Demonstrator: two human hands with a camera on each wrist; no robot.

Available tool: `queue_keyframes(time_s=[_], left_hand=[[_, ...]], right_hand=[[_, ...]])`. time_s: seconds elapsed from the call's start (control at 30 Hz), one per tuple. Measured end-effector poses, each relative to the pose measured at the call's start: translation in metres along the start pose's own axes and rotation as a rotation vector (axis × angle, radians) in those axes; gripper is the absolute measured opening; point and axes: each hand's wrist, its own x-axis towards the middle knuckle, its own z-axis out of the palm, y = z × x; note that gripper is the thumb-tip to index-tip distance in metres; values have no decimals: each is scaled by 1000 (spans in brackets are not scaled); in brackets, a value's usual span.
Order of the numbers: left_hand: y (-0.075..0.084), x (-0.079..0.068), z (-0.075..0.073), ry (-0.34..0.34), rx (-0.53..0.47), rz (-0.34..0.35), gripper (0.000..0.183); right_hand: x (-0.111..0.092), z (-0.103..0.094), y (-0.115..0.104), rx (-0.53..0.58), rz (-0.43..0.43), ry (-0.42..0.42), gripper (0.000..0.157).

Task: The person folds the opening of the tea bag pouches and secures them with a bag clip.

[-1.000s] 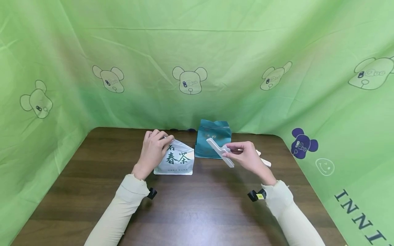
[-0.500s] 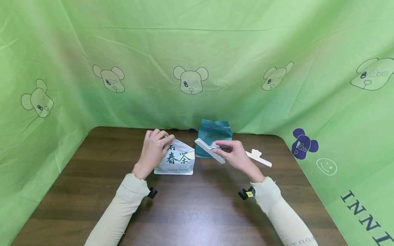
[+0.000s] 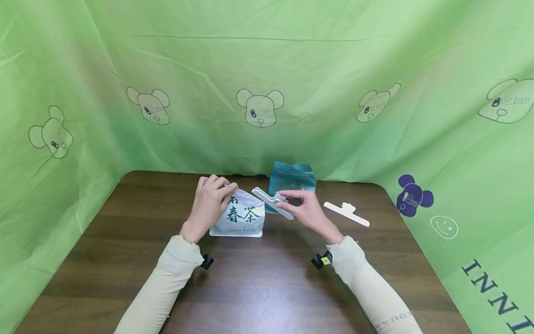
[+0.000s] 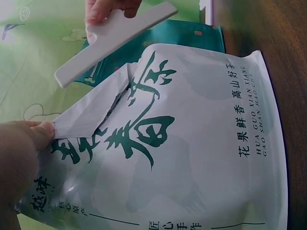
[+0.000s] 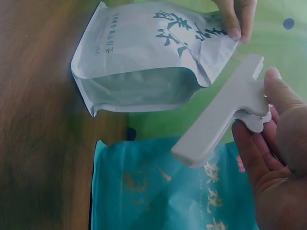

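Observation:
A white tea bag [image 3: 238, 221] with dark green characters stands on the table; its top is folded over, as the left wrist view shows. My left hand [image 3: 209, 204] pinches that folded top at its left end. Between thumb and fingers, my right hand [image 3: 306, 211] holds a white bag clip [image 5: 218, 115] by its handle tabs. The clip is in the air just right of the white bag's top edge, apart from it. Behind the clip and right hand stands a teal tea bag [image 3: 292, 176], partly hidden.
A second white bag clip [image 3: 347, 214] lies on the brown wooden table [image 3: 258, 287], to the right of my right hand. A green curtain [image 3: 258, 55] with bear drawings hangs round the table's back and sides.
My right hand has moved left with the bag clip, closer to the white tea bag, uncovering the second clip on the table. The left hand has stayed at the bag's top.

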Motion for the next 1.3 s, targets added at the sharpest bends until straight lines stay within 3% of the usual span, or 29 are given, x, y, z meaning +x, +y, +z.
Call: queue_keyframes(time_s=[0.07, 0.43, 0.83, 1.3], left_hand=[[0, 0, 0, 0, -2, 3, 9], [-1, 0, 1, 20, -3, 13, 8], [-1, -1, 1, 16, -9, 12, 8], [2, 0, 2, 13, -10, 6, 9]], right_hand=[[0, 3, -10, 2, -2, 5, 26], [3, 19, -10, -68, -128, 112, 25], [4, 24, -9, -110, -164, 133, 22], [17, 39, 25, -152, -197, 155, 23]])
